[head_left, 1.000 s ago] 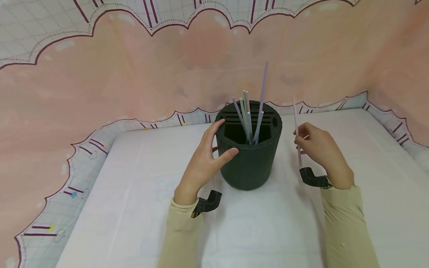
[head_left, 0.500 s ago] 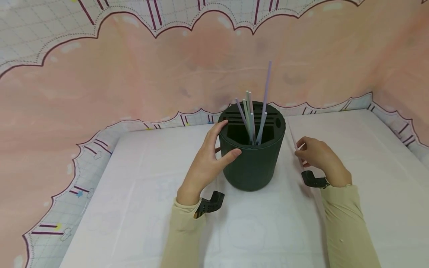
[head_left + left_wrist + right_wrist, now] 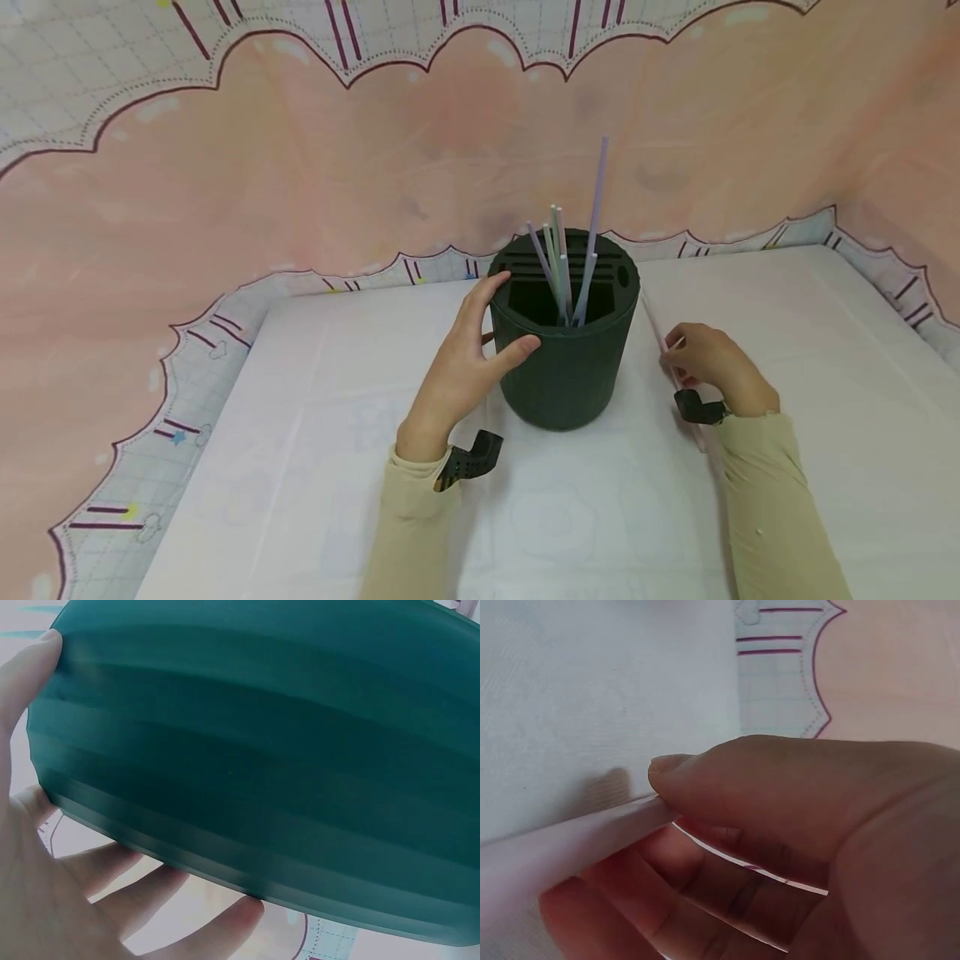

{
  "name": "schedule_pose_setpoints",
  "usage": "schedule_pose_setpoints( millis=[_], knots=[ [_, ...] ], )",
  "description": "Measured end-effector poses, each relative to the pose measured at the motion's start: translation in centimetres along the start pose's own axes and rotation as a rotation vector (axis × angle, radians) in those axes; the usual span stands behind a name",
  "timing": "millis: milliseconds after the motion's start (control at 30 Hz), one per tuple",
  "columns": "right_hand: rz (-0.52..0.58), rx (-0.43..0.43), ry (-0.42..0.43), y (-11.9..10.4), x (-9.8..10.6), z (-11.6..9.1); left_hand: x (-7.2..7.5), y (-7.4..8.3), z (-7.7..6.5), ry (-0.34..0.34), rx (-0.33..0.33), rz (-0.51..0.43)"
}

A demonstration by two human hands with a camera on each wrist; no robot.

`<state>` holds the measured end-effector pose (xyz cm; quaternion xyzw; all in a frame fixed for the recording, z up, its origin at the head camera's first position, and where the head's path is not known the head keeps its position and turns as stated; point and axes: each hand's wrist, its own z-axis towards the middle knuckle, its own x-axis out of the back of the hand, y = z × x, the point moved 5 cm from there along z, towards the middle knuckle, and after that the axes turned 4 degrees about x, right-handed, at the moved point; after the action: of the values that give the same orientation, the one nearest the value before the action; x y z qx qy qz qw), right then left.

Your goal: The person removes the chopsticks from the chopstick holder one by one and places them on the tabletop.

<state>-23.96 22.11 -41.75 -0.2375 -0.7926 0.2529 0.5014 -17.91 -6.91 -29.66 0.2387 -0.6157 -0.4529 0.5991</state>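
Observation:
A dark green round pen holder (image 3: 558,383) with a slotted top stands upright on the white table. My left hand (image 3: 457,367) holds its left side, thumb at the front and forefinger by the rim. In the left wrist view, those fingers (image 3: 142,900) lie along the green wall. Several pastel drinking straws lean inside the holder's opening, the tallest a lilac straw (image 3: 600,183). Right of the holder, my right hand (image 3: 701,358) pinches a pale pink straw (image 3: 654,321) between thumb and fingers. That straw (image 3: 562,847) slants low over the cloth in the right wrist view.
White cloth covers the table (image 3: 337,467). A peach backdrop (image 3: 300,183) with a scalloped, grid-patterned border rises behind and along the sides. Each wrist wears a black camera mount, such as the left one (image 3: 472,458).
The right hand has lowered the pink straw from near upright to a slant close to the table, drawing it toward me. The left hand keeps its hold on the pen holder.

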Motion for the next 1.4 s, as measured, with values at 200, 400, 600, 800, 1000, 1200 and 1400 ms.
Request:
schedule_pose_setpoints(
  millis=[200, 400, 600, 800, 1000, 1200, 1400],
  knots=[
    [-0.016, 0.007, 0.004, 0.2, -0.4, 0.0, 0.1, 0.7, -0.4, 0.0, 0.003, -0.001],
    [-0.034, 0.005, 0.036, 0.3, -0.2, 0.2, 0.1, 0.8, -0.3, 0.003, -0.009, -0.013],
    [-0.059, 0.002, 0.072, 0.4, -0.2, 0.2, 0.1, 0.9, -0.3, 0.007, -0.014, -0.007],
    [-0.073, 0.012, 0.097, 0.1, 0.0, 0.1, 0.1, 0.9, -0.4, 0.006, -0.021, -0.008],
    [-0.069, 0.107, 0.234, -1.4, 1.2, -0.6, 0.1, 0.8, -0.5, 0.006, -0.016, -0.002],
    [-0.022, 0.273, 0.515, -3.9, 2.5, -2.1, 0.1, 0.8, -0.6, 0.004, -0.013, 0.005],
    [0.151, 0.421, 0.82, -6.5, 3.5, -4.0, 0.2, 0.8, -0.7, 0.002, -0.022, -0.001]
  ],
)
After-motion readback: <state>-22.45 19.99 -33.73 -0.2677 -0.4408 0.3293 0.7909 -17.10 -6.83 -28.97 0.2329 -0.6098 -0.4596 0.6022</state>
